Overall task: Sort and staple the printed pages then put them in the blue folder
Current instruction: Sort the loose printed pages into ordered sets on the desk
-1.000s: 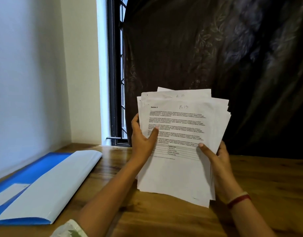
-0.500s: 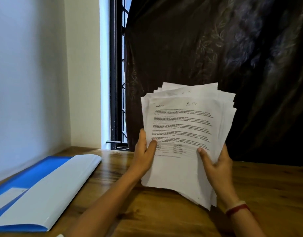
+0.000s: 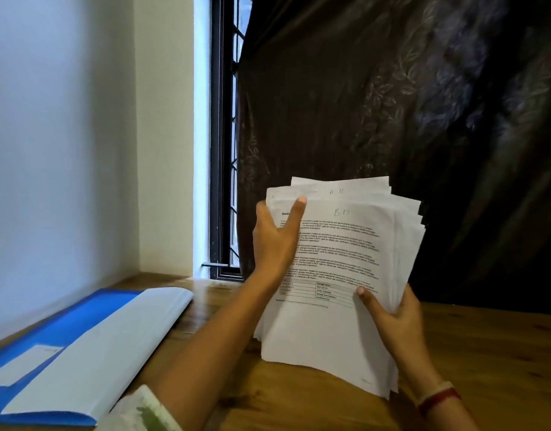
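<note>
1. The stack of printed white paper pages [image 3: 339,321] is held upright over the brown wooden worktop [image 3: 485,353], in front of a dark patterned curtain [image 3: 392,88]. Its sheets are unevenly fanned along the top and right edges.
2. The left hand [image 3: 274,244] pinches the stack at its upper left edge. The thumb lies on the front page near the top corner, and the fingers [image 3: 261,216] pass behind the edge.
3. The right hand [image 3: 395,321] grips the stack's lower right. Its thumb presses on the front sheet, and its fingers [image 3: 408,301] are curled round behind the right edge.
4. The front page carries blocks of print, a small table and a handwritten mark near the top.
5. Whether the stack's lower edge touches the worktop cannot be told.
6. The blue plastic folder [image 3: 50,331] lies open on the worktop at the left, beside the white wall [image 3: 65,150] and well apart from the stack. A white flap [image 3: 106,353] lies across its right half.
7. A red-and-white bangle [image 3: 439,398] circles the right wrist.
</note>
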`<state>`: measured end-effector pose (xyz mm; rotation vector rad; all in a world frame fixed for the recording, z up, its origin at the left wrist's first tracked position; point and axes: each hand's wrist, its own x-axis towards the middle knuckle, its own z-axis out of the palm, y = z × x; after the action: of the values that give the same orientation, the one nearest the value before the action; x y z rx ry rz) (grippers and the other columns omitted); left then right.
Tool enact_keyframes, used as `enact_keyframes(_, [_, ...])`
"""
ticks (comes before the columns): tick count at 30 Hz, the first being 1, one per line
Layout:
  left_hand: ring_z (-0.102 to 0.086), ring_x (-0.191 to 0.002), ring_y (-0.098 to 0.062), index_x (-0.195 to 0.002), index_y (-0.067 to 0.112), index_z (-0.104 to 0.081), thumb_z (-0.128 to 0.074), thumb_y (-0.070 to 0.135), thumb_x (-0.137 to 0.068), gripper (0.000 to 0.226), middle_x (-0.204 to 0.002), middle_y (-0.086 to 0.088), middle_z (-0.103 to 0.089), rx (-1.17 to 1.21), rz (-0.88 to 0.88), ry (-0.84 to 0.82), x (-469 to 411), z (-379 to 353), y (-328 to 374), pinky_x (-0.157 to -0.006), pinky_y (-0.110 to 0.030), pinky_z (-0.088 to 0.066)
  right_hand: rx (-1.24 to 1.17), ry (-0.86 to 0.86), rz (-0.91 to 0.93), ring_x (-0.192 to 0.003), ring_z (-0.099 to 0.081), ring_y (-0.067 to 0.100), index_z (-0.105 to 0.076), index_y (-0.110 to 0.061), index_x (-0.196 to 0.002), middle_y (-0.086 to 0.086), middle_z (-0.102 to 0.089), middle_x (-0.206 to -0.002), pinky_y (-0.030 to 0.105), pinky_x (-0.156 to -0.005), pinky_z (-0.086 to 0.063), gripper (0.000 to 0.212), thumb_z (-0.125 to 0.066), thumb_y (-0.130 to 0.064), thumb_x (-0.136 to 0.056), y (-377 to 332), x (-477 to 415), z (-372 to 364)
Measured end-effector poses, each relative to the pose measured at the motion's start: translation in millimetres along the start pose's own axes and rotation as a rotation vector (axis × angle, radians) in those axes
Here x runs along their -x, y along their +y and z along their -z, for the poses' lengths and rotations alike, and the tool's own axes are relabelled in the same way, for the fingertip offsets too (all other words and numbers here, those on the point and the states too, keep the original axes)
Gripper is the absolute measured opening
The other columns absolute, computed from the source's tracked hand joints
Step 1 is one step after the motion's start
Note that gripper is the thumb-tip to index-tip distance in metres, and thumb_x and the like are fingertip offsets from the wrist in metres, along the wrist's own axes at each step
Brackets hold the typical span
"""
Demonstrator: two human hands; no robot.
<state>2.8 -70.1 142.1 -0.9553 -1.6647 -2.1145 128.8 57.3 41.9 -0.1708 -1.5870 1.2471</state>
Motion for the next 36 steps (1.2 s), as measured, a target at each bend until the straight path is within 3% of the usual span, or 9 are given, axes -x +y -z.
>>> enact_keyframes(9, [-0.061,-0.081,-0.007,-0.113,0.025,-0.046,-0.066,0.072,-0.069,0.067,-0.093,0.008,-0.059,-0.108,0.120,0.106,-41.3,-11.3,19.9,-0.068,-0.025,-0.052,-0.069,-0.068,-0.074,-0.093,-0.062,0.009,-0.054,-0.028,-0.108,-0.007,-0.064,-0.103,0.024,-0.069,-0.057,0.047,-0.078,-0.008,-0.072,-5.8,-0.6,3.3])
enact_keyframes(11, [-0.063,-0.079,-0.009,-0.112,0.025,-0.047,-0.068,0.069,-0.070,0.065,-0.091,0.006,-0.061,-0.091,0.142,0.129,-43.7,-12.0,20.8,-0.069,-0.027,-0.054,-0.064,-0.108,-0.089,-0.094,-0.065,0.015,-0.056,-0.027,-0.108,-0.003,-0.065,-0.103,0.027,-0.069,-0.059,0.053,-0.085,-0.022,-0.064,-7.6,0.2,3.6])
enact_keyframes(14, [-0.062,-0.077,-0.009,-0.113,0.024,-0.045,-0.069,0.057,-0.078,0.054,-0.089,0.006,-0.059,-0.081,0.147,0.144,-46.4,-11.8,22.1,-0.065,-0.025,-0.052,-0.044,-0.141,-0.113,-0.091,-0.069,0.014,-0.059,-0.027,-0.109,-0.004,-0.069,-0.102,0.034,-0.071,-0.061,0.086,-0.089,-0.060,-0.036,-8.7,1.3,3.5])
enact_keyframes(17, [-0.061,-0.076,-0.009,-0.115,0.024,-0.043,-0.066,0.045,-0.084,0.045,-0.089,0.005,-0.057,-0.090,0.113,0.117,-47.0,-10.5,20.1,-0.062,-0.024,-0.049,-0.067,-0.162,-0.134,-0.096,-0.069,0.018,-0.061,-0.024,-0.111,0.000,-0.071,-0.105,0.044,-0.079,-0.059,0.068,-0.092,-0.037,-0.052,-7.2,0.0,4.1])
enact_keyframes(22, [-0.062,-0.089,-0.015,-0.121,0.025,-0.040,-0.064,0.044,-0.081,0.051,-0.109,0.000,-0.057,-0.180,0.026,0.060,-54.9,-7.6,19.9,-0.076,-0.032,-0.055,-0.053,-0.247,-0.164,-0.096,-0.069,0.017,-0.062,-0.027,-0.106,-0.003,-0.072,-0.102,0.041,-0.082,-0.058,0.045,-0.081,-0.012,-0.068,-5.4,-0.8,5.2])
enact_keyframes(30, [-0.059,-0.100,-0.018,-0.129,0.025,-0.041,-0.053,0.038,-0.094,0.039,-0.128,-0.005,-0.050,-0.270,0.025,0.048,-55.3,-4.3,11.6,-0.081,-0.030,-0.055,-0.061,-0.307,-0.190,-0.096,-0.067,0.022,-0.063,-0.026,-0.105,0.004,-0.071,-0.100,0.048,-0.082,-0.057,0.040,-0.082,-0.020,-0.071,4.8,-3.7,10.8])
enact_keyframes(32, [-0.053,-0.113,-0.020,-0.130,0.023,-0.044,-0.045,0.045,-0.096,0.041,-0.132,-0.004,-0.047,-0.480,-0.166,0.137,-47.1,-5.0,15.2,-0.097,-0.038,-0.047,-0.064,-0.292,-0.202,-0.097,-0.067,0.025,-0.062,-0.024,-0.106,0.007,-0.069,-0.104,0.049,-0.082,-0.057,0.036,-0.077,-0.020,-0.073,7.8,-3.1,9.7])
enact_keyframes(34, [-0.048,-0.123,-0.019,-0.130,0.022,-0.049,-0.031,0.057,-0.095,0.052,-0.134,-0.002,-0.049,-0.577,-0.511,0.182,-32.9,-4.9,25.6,-0.106,-0.042,-0.033,-0.054,-0.292,-0.212,-0.098,-0.066,0.025,-0.060,-0.023,-0.106,0.010,-0.068,-0.107,0.047,-0.084,-0.057,0.033,-0.074,-0.016,-0.077,9.8,-3.1,8.2])
enact_keyframes(36, [-0.047,-0.126,-0.016,-0.130,0.020,-0.053,-0.017,0.069,-0.091,0.072,-0.132,0.001,-0.055,-0.587,-0.757,-0.002,-20.2,-8.1,36.3,-0.110,-0.044,-0.026,-0.030,-0.302,-0.202,-0.101,-0.065,0.024,-0.058,-0.027,-0.106,0.008,-0.067,-0.107,0.045,-0.087,-0.055,0.033,-0.072,-0.013,-0.080,11.2,-4.0,8.6])
